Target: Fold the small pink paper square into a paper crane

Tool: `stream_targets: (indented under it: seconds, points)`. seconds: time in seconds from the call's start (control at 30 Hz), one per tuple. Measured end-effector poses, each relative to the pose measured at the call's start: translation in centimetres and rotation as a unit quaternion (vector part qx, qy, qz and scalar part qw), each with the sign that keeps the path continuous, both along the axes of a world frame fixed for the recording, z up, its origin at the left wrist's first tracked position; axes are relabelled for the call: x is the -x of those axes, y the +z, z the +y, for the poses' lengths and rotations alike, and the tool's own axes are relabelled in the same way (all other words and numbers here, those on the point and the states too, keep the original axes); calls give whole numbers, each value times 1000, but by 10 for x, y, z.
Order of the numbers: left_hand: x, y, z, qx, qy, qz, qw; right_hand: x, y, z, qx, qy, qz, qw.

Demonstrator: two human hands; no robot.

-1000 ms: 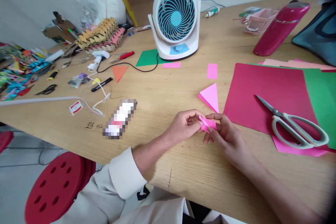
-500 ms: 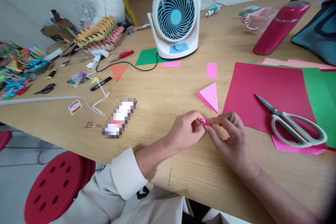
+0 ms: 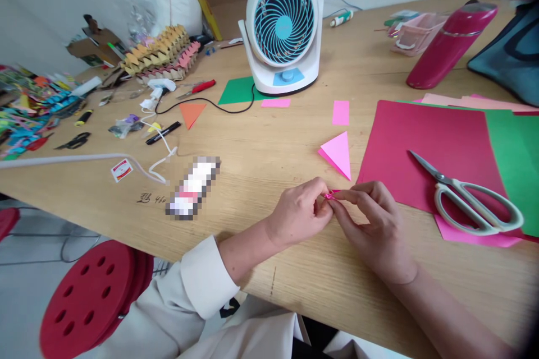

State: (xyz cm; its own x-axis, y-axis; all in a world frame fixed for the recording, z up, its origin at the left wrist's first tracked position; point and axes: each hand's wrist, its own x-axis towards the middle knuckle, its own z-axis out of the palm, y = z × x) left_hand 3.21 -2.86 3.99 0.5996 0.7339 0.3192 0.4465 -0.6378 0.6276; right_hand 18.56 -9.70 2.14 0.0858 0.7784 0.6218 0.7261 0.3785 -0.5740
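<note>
Between my two hands is a small folded piece of pink paper (image 3: pixel 331 195), mostly covered by the fingertips. My left hand (image 3: pixel 300 210) pinches its left end, the other fingers curled in. My right hand (image 3: pixel 374 230) grips the right side between thumb and forefinger. Just beyond the hands lies a folded pink paper triangle (image 3: pixel 339 154). A small pink paper rectangle (image 3: pixel 341 113) lies farther back, and another pink strip (image 3: pixel 275 103) rests in front of the fan. To the right, open scissors (image 3: pixel 471 202) lie across a dark red paper sheet (image 3: pixel 433 146).
A white fan (image 3: pixel 284 28) stands at the back, its black cable running left. On the left are a phone (image 3: pixel 193 188), a black marker (image 3: pixel 163 133), an orange paper triangle (image 3: pixel 192 114) and black scissors (image 3: pixel 74 141). A magenta bottle (image 3: pixel 452 45) stands at the right. Red stools (image 3: pixel 92 297) are below the table edge.
The fingers have shifted slightly on the small pink paper, and a pointed edge of it now shows above the right forefinger. The other things lie as before.
</note>
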Motion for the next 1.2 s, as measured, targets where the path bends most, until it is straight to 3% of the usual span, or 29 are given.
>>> stream_targets:
  seconds: [0.3, 0.43, 0.67, 0.9, 1.0, 1.1, 1.2]
  points:
    - [0, -6, 0, -105, 11, 54, 993, 2, 3, 1, 1, -3, -8, 1000]
    - [1, -6, 1, -114, 2, 53, 992, 2, 6, 2, 26, 6, 19, 999]
    - [1, -1, 4, -50, -57, -8, 997, -1, 9, 5, 51, 39, 40, 997]
    - [1, 0, 7, -18, -56, -47, 997, 0, 7, 5, 36, 19, 33, 999]
    - [1, 0, 8, 41, -52, -73, 995, -2, 4, 6, 46, -1, 53, 998]
    - [-1, -1, 9, 134, -34, -106, 985, -5, 0, 6, 110, 6, 131, 985]
    - [-2, -1, 11, 200, -18, -132, 971, -5, -3, 6, 227, 67, 247, 940]
